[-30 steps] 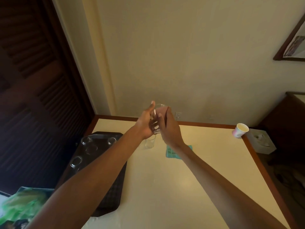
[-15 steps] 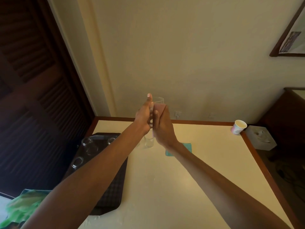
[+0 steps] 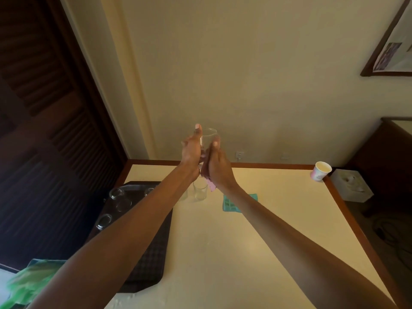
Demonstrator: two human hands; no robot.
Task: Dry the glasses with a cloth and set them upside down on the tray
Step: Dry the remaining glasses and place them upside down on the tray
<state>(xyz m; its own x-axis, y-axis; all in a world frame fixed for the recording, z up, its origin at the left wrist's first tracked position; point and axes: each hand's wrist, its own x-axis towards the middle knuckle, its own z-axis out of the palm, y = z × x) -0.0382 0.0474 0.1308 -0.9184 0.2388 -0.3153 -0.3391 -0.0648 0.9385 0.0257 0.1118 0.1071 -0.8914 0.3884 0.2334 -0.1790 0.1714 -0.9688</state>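
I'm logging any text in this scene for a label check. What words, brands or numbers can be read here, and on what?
None can be read.
White paper cup with pastel print: a pattern only, too blurred for words.
Dark-framed picture on the wall: cut off and blurred, no legible text.
Green printed sheet: blurred, nothing readable.

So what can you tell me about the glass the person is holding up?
The glass is clear and see-through, a plain tumbler with straight sides and a round rim. It is held upright in the air above the table, in front of the wall. The left hand grips one side, thumb pointing up along it. The right hand presses a pink cloth against its other side, and the cloth hangs down below. Whether it is wet cannot be seen.
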